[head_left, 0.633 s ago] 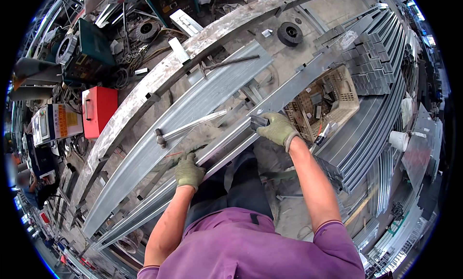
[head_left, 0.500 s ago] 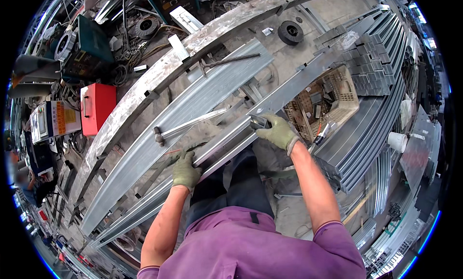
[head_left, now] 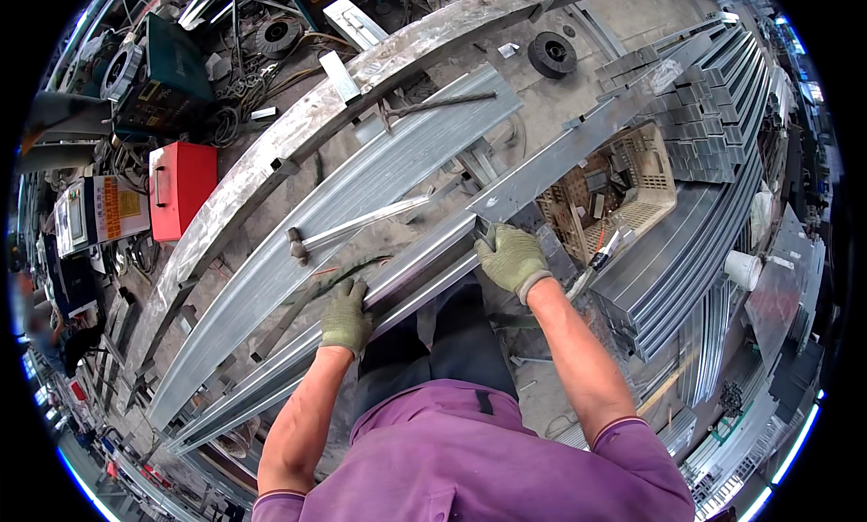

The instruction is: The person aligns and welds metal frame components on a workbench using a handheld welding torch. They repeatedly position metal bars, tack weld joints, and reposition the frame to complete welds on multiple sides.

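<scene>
Across my front lies a long steel channel [head_left: 417, 287], slanting from lower left toward upper right with its hollow side facing up. My left hand [head_left: 346, 318], in a green work glove, grips the channel's edge, its fingers curled over the rim. Farther right, my gloved right hand [head_left: 513, 258] is closed on a short bent metal piece [head_left: 484, 228] at the channel's inner side. The palm hides most of that piece. Beyond the channel, a hammer [head_left: 298, 247] rests on a wide ribbed metal profile [head_left: 339, 197].
To the right stand a beige plastic crate [head_left: 666, 192] with metal scraps and stacked steel profiles [head_left: 668, 251]. A curved rusty beam [head_left: 244, 181] arches across the far side. A red box [head_left: 185, 192], a black wire spool [head_left: 552, 55] and a white bucket [head_left: 743, 269] are around.
My right hand has moved slightly down and its wrist has turned, with the short metal piece now tilted and sitting closer against the channel. My left hand stays on the channel, nearly unmoved.
</scene>
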A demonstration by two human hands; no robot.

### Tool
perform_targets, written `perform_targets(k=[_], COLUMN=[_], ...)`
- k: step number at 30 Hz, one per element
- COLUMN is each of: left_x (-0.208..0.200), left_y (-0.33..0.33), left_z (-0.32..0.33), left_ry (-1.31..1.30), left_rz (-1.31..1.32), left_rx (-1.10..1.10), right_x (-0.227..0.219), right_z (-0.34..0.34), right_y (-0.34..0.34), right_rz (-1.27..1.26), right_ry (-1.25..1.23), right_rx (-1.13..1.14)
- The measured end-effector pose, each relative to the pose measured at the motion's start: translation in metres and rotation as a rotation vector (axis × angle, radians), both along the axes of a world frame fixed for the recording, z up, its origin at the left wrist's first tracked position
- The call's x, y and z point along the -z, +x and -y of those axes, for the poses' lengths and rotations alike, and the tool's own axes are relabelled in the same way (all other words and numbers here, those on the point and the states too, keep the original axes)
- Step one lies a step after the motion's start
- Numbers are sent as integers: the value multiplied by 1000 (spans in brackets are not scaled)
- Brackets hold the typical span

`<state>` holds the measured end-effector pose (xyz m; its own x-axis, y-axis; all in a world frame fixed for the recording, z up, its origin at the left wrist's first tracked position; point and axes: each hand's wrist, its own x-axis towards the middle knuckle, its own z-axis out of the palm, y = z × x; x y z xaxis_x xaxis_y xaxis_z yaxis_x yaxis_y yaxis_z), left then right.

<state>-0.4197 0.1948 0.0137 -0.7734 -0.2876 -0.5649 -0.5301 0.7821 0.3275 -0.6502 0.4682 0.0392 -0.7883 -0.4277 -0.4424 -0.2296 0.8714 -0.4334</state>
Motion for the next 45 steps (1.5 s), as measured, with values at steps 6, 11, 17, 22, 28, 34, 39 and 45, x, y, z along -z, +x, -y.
perform_targets(k=[6, 11, 17, 22, 28, 34, 39, 45], left_x=[7, 4, 10, 8, 6, 3, 10, 10], left_y=[11, 6, 15, 16, 11, -5, -3, -6], left_z=[3, 7, 1, -3, 0, -3, -6, -10], left_ry=[-12, 30, -62, -37, 8, -20, -66, -69], left_rz=[-60, -29, -67, -68, -61, -23, -161, -100], left_rx=[27, -15, 50, -7, -4, 78, 118, 119], right_x=[-3, -6, 8, 23, 17, 41, 30, 30], right_z=[14, 32, 33, 28, 26, 15, 21, 19], right_y=[-2, -16, 18, 6, 8, 20, 18, 13], right_rz=[25, 116, 24, 104, 36, -59, -42, -4], right_ry=[150, 203, 255, 224, 252, 67, 107, 122], right_rx=[-93, -49, 122, 94, 39, 141, 98, 45])
